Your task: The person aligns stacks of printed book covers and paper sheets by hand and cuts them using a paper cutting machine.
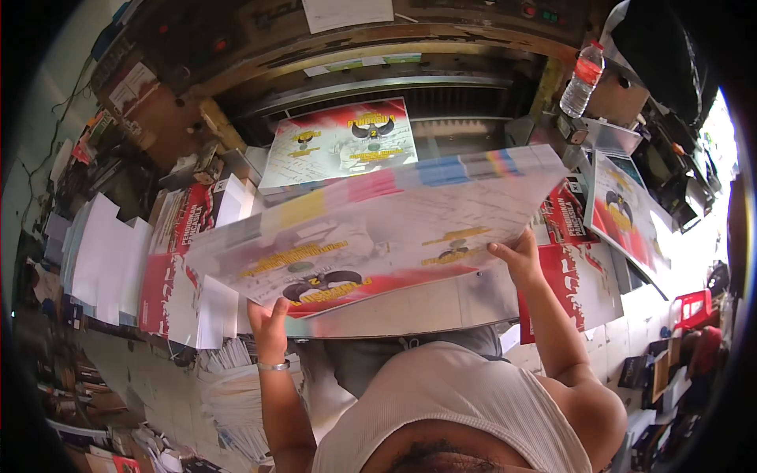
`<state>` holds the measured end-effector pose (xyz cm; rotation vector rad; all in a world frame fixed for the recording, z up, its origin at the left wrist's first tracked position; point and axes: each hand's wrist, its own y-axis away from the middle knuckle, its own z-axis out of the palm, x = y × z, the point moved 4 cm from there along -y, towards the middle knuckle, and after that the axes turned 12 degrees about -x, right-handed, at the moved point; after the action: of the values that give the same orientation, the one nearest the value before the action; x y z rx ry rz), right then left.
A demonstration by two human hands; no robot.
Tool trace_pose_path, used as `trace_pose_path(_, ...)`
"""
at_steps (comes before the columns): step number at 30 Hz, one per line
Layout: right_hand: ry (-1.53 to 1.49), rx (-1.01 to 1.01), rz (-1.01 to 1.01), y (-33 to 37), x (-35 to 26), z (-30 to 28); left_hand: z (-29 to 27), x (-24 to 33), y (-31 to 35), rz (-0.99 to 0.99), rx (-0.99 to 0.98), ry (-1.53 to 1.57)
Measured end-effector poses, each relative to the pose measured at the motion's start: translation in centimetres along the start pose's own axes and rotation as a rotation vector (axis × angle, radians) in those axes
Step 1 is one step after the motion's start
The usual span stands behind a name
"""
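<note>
A wide stack of printed sheets (386, 225), white and grey with yellow lettering, a dark winged emblem and colour bars along its far edge, is held tilted between my two hands. My left hand (270, 327) is closed on its near left corner, thumb on top. My right hand (518, 258) grips the right edge, thumb over the printed face; the fingers beneath are hidden. Below the stack lies a metal worktable (441, 298). Just beyond it, a similar stack with a red border (315, 158) rests on the bed of a large machine (465, 130).
Red and white printed stacks stand at the left (167, 284) and right (579, 284). White paper piles (106, 260) are farther left. A plastic bottle (583, 83) stands at the machine's right. Another printed stack (631, 209) leans at the right. Paper strips (236, 394) heap on the floor.
</note>
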<state>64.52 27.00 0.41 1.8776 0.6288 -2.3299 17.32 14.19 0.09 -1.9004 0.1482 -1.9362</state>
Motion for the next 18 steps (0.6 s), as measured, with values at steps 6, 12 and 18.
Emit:
trace_pose_path(6, -0.016, -0.038, -0.027, -0.7, 0.0, -0.2, 0.3, 0.0, -0.6, -0.071, -0.163, 0.084)
trace_pose_path(12, -0.001, -0.005, 0.013, 0.3, -0.3, 0.0, 0.8, 0.9, 0.1, -0.019, -0.054, 0.120)
trace_pose_path(18, 0.024, 0.047, -0.024, -0.9, -1.9, 1.3, -0.3, 1.5, -1.4, 0.013, -0.071, 0.016)
